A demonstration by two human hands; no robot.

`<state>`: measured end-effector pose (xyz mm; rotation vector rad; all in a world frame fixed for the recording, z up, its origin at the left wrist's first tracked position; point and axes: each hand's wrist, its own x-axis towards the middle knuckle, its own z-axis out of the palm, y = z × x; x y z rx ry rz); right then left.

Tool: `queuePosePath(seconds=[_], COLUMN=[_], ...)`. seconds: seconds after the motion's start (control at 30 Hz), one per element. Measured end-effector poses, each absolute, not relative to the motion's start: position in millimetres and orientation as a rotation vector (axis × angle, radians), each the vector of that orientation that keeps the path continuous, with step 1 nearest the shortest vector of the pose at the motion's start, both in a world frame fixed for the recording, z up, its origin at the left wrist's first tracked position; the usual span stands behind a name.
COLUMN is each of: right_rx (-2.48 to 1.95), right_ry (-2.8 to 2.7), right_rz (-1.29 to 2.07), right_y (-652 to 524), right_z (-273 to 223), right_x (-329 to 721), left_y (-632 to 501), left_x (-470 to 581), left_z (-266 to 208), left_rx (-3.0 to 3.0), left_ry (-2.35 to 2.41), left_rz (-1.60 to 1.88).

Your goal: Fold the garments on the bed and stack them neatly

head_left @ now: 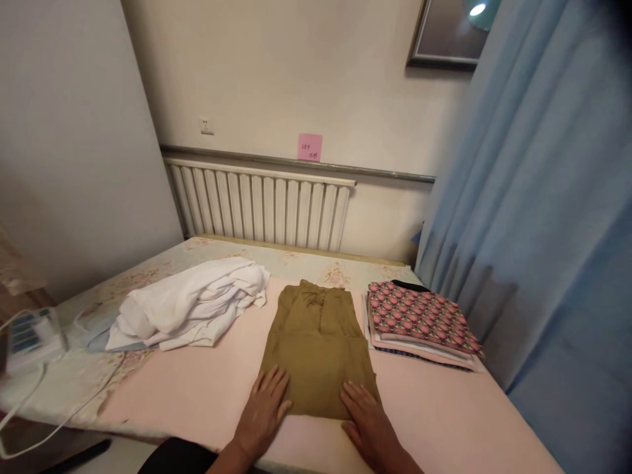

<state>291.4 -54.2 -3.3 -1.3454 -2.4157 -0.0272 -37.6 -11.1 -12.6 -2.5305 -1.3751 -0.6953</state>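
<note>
Garment [318, 368] lies folded, left hand [263, 409] and right hand [366, 416] flat on it.

An olive garment [318, 362] lies folded flat on pink cloth [197, 382]; drawstring [315, 300] near its far end.

A folded olive-brown cloth garment [318, 365] lies on a flat pink sheet [192, 388], between a crumpled white fabric heap [190, 303] at left and a folded red-patterned cloth stack [419, 316] at right; behind, a ribbed white metal radiator [261, 203].
</note>
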Motion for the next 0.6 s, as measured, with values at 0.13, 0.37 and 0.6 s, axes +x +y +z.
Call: queuePosePath(seconds=[0.13,0.37,0.6], right_rx=[-1.408,-1.490,-1.491], right_ry=[-2.455,-2.347,-2.211], right_rz=[-0.067,-0.289,-0.322], right_y=[-59,-41,-39], right_z=[-6,-18,-13], right_x=[295,288,290], left_y=[-18,-1,-2], left_x=[-51,-61,-66], left_z=[-22,-28,-10], left_rx=[-2.590,-2.558,-2.548], left_ry=[-1.205,-1.313,-1.436], left_rz=[-0.640,-0.625,-0.673])
